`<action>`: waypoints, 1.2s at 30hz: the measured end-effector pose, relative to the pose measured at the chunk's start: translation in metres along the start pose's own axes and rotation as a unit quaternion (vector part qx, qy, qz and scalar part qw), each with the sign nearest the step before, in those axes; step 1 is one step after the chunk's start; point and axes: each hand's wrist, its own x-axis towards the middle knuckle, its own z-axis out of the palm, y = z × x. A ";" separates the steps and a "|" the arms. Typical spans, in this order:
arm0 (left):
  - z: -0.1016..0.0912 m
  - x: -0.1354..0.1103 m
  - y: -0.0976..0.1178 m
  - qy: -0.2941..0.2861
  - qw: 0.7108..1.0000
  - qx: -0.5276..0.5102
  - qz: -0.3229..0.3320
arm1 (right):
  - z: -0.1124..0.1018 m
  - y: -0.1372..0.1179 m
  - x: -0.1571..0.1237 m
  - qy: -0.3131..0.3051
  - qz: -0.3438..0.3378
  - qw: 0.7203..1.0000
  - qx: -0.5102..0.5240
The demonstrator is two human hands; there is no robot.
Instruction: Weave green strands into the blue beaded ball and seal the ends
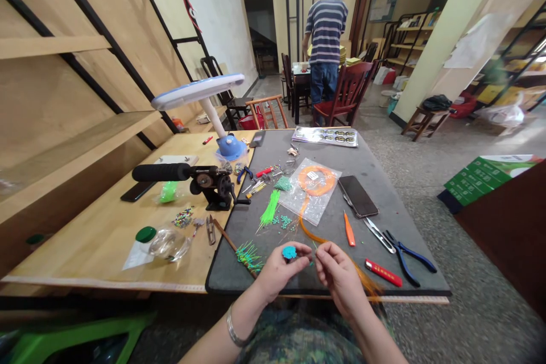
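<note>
Turquoise round bead cluster (289, 252) pinched betw. left hand (277, 273) thumb & forefinger, thin orange strand (305, 228) nipped in closed right hand (341, 276) fingertips just beside it; prob. mid-threading, w/ steady tip-to-hole aim needed nxt.

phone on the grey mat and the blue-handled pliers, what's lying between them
A silver metal tool, likely small scissors, lies between the phone and the blue-handled pliers, as the head view shows.

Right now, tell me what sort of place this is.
Probably a small craft workshop: a grey work mat strewn with green beads, pliers and a bag of orange line, with a desk lamp beside it.
</note>
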 end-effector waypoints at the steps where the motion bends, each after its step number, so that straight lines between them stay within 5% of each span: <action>1: 0.000 0.000 -0.001 -0.018 1.000 -0.008 -0.020 | 0.001 -0.002 -0.001 0.001 0.001 1.000 0.010; 5: 0.003 0.001 -0.003 -0.053 0.997 -0.030 -0.047 | 0.004 -0.005 -0.003 0.009 -0.001 1.000 0.011; 12: 0.003 0.004 -0.003 -0.016 0.999 -0.040 -0.020 | 0.000 0.000 -0.005 0.033 -0.056 0.997 -0.046; 20: -0.008 0.005 0.004 -0.038 0.985 0.135 0.102 | -0.001 0.002 -0.010 -0.014 -0.077 0.982 -0.170; 36: -0.011 0.005 0.018 -0.087 0.957 0.233 0.151 | -0.005 0.006 -0.005 -0.033 -0.043 0.981 -0.186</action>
